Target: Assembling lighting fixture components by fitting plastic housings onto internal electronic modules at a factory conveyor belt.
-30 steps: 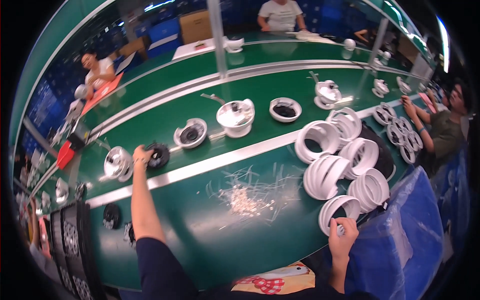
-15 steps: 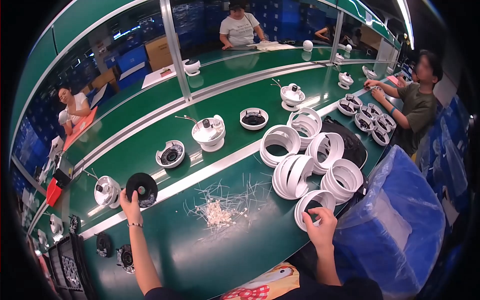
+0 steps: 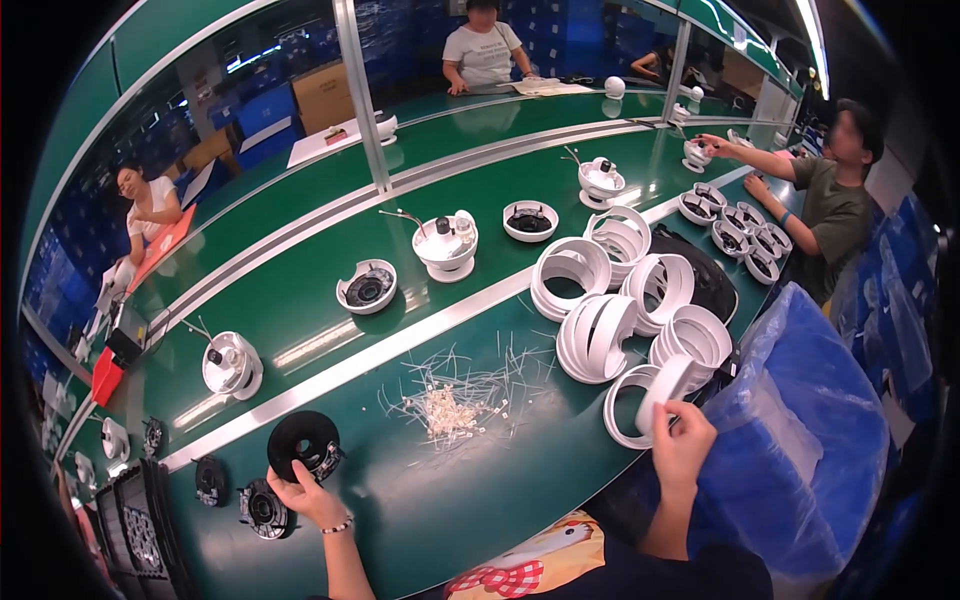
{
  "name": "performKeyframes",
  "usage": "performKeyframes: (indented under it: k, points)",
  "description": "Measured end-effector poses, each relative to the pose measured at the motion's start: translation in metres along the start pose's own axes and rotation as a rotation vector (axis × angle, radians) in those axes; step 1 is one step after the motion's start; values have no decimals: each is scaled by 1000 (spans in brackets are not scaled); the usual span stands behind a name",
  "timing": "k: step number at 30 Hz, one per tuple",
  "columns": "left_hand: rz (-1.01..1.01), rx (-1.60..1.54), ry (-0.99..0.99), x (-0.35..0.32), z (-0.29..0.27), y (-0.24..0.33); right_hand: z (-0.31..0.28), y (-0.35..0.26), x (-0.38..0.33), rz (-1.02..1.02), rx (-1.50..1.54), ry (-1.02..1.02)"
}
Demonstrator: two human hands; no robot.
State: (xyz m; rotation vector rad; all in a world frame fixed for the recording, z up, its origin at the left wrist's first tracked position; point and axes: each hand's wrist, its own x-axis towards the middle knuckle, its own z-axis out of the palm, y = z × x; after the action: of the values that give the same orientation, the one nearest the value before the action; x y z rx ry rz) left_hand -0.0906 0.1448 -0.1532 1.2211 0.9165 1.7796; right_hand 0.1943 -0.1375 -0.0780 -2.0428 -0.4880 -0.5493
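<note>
My left hand (image 3: 306,497) grips the lower edge of a black round disc part (image 3: 290,432) with a hole in its middle, holding it tilted over the near left of the table. A black round part (image 3: 265,508) lies just below and left of it, and another black part (image 3: 210,482) lies farther left. At the right, my right hand (image 3: 684,442) pinches a white plastic ring (image 3: 664,393) by its near end. That ring is tilted up from a flatter white ring (image 3: 622,408) beside it, in front of several stacked white rings (image 3: 596,338).
White cable ties and small pale connectors (image 3: 450,410) lie mid-table. Beyond the metal strip (image 3: 400,345), white camera-like housings (image 3: 445,248) and a white bowl-shaped shell (image 3: 367,287) stand on the green belt. A blue plastic-lined bin (image 3: 800,430) is at right; co-workers sit around.
My left hand has brought the black disc down and nearer. My right hand has lifted a white ring from the front stack. Housings on the belt have shifted right; the right-hand co-worker now reaches to one.
</note>
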Motion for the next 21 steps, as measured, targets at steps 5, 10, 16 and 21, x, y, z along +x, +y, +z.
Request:
performKeyframes:
  k: [5, 10, 16, 21]
  points:
    - [-92, -19, -136, -10, 2, -6, -32, -18, -9, 67, 245, 83]
    - [-217, -175, -189, -21, 7, -3, -13, -49, -25, -106, 438, -354]
    - [-306, -246, -169, -21, 4, -5, 38, -74, -66, -823, 449, -979]
    - [-471, -348, -94, -18, 0, 7, 71, -66, -80, -978, 398, -1377]
